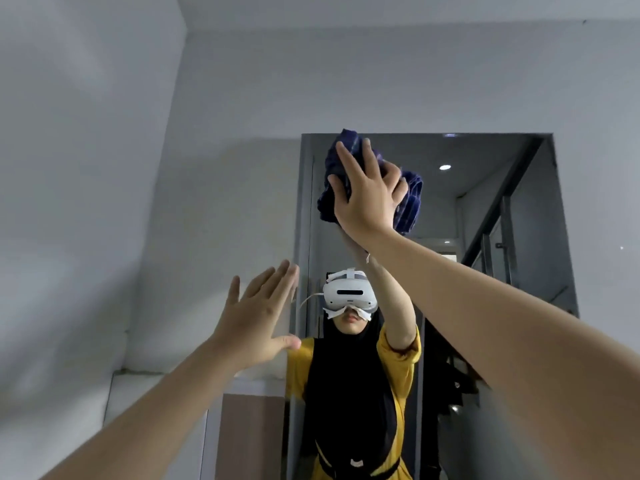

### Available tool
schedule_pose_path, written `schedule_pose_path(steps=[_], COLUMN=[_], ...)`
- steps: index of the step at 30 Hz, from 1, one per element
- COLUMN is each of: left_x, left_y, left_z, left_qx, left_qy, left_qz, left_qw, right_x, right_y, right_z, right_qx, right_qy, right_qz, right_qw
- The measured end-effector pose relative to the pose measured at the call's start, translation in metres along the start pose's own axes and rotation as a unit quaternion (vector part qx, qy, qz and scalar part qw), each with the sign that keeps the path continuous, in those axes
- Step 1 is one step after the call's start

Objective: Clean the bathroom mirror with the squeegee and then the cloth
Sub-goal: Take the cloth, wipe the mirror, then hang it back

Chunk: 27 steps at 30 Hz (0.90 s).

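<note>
My left hand [258, 323] is raised with fingers spread and nothing in it, palm flat toward the wall just left of the mirror [485, 188]; whether it touches I cannot tell; to its right my right hand [365, 199] presses the bunched dark blue cloth [410, 199] against the upper glass, fingers splayed over it; no squeegee is in sight, so I judge this the cloth stage; the wad hangs loose beyond my fingertips, so a hard sweep could let it slip or leave streaks.
</note>
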<state>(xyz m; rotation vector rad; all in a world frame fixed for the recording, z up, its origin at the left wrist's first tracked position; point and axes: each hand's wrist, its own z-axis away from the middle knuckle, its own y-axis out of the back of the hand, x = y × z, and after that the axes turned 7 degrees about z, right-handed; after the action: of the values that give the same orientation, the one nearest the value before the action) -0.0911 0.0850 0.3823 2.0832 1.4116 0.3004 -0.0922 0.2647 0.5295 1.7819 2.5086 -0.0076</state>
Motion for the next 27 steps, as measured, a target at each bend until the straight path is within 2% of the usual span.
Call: schedule_pose_path(steps=[4, 7, 13, 18, 23, 27], left_x=[-0.007, -0.008, -0.01, -0.009, -0.004, 0.003], left_y=[-0.001, -0.001, -0.005, -0.006, -0.005, -0.002], left_z=[-0.003, -0.007, -0.008, -0.007, -0.007, -0.007], left_qx=[0.018, 0.029, 0.058, 0.066, 0.076, 0.068], left_qy=[-0.027, -0.057, -0.072, -0.067, -0.058, -0.045], left_qz=[-0.042, -0.135, -0.184, -0.194, -0.206, -0.205], left_qw=[0.999, 0.989, 0.979, 0.976, 0.974, 0.975], right_x=[-0.025, -0.038, -0.019, 0.057, 0.146, 0.168], right_y=[-0.019, -0.032, -0.028, 0.008, 0.051, 0.064], right_z=[-0.022, -0.029, -0.043, -0.061, -0.058, -0.041], right_qx=[-0.044, -0.07, -0.062, -0.027, 0.015, 0.017], right_qy=[0.052, 0.09, 0.098, 0.006, -0.111, -0.212], right_qz=[0.069, 0.134, 0.166, 0.177, 0.203, 0.183], right_qw=[0.995, 0.984, 0.979, 0.984, 0.973, 0.96])
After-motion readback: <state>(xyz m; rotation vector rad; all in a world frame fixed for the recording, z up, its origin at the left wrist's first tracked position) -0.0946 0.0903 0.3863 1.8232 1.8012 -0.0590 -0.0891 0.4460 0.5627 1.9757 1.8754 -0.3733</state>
